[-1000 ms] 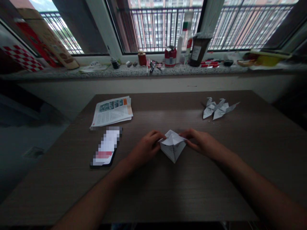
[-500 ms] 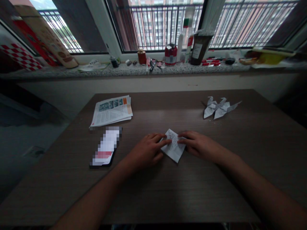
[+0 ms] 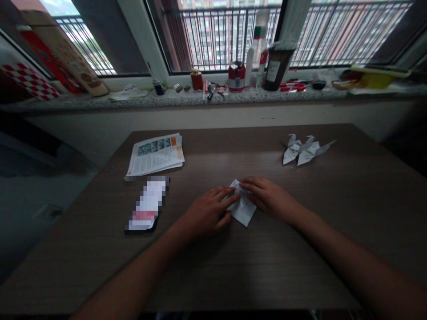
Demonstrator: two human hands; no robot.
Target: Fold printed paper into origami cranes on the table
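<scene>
The right hand has slid inward across one folded paper; it and the left hand press down, loosely open. Two printed paper birds lie beyond, too small to read.

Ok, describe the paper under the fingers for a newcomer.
On the table, look between the left hand and right hand. A small folded paper lies there. Unlike the larger sheets at left and winged paper figures at right, it has fingers on it.

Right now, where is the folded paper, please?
In the head view, the folded paper lies centrally on the table between the left hand and right hand, right of the phone.
</scene>
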